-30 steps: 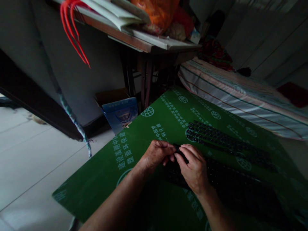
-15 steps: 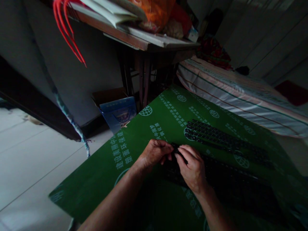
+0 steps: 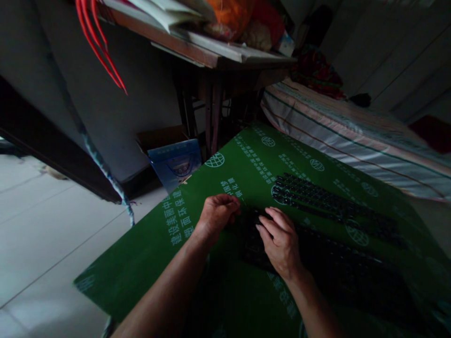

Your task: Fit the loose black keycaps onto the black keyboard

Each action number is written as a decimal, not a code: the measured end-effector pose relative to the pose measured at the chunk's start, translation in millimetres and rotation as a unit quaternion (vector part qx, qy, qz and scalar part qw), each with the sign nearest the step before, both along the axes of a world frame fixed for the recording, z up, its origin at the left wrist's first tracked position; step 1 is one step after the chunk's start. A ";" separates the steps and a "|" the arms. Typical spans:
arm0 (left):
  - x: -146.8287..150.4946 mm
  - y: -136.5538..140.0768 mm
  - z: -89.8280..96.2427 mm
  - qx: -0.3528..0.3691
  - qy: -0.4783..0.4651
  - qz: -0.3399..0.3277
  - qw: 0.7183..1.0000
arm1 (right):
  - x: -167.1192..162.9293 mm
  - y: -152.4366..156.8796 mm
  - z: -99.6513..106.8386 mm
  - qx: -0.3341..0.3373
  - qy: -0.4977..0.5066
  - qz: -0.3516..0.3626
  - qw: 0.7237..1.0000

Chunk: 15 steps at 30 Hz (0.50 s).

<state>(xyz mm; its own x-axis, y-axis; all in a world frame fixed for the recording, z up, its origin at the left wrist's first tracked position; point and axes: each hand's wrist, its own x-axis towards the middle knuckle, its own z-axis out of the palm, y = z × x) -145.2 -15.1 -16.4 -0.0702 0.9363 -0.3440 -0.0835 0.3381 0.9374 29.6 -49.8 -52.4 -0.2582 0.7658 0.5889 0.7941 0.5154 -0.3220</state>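
A dark, flat black piece [image 3: 341, 258] with small shiny spots along its edge lies on a green board. Its material is too dark to make out. My right hand [image 3: 280, 239] is at its left end, with thumb and forefinger close together on the edge. Just to the left, apart from the piece, my left hand [image 3: 220, 211] is closed in a pinch over the green surface. A faint thin line shows by its fingertips; what they hold is too small to name. Beyond the right hand lie several black strips [image 3: 317, 195] dotted with shiny bits.
The green board [image 3: 141, 272] bears pale printed characters and globe marks. Behind it stands a wooden table [image 3: 204, 56] with papers and bags on top. A blue paper bag [image 3: 179, 162] is on the floor at left. A striped bed [image 3: 352, 136] is at right.
My left hand has moved left, away from the black piece and from my right hand, still pinched. My right hand stays at the edge. The view has shifted slightly.
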 end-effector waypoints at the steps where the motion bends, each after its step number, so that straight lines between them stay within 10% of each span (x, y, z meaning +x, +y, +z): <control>1: 0.4 0.0 -0.1 -0.001 0.005 -0.002 1.000 | -0.3 0.2 -0.3 0.001 -0.002 0.001 1.000; 15: 5.2 -0.5 -19.6 0.094 0.162 -0.081 0.979 | -3.8 4.1 -0.3 -0.015 0.001 -0.008 1.000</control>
<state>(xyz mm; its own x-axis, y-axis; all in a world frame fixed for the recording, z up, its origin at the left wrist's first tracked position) -139.9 -15.5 -35.9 0.0063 0.9888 -0.1492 0.2694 0.1421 0.9525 25.8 -45.7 -52.6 -0.2438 0.7875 0.5660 0.8019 0.4919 -0.3391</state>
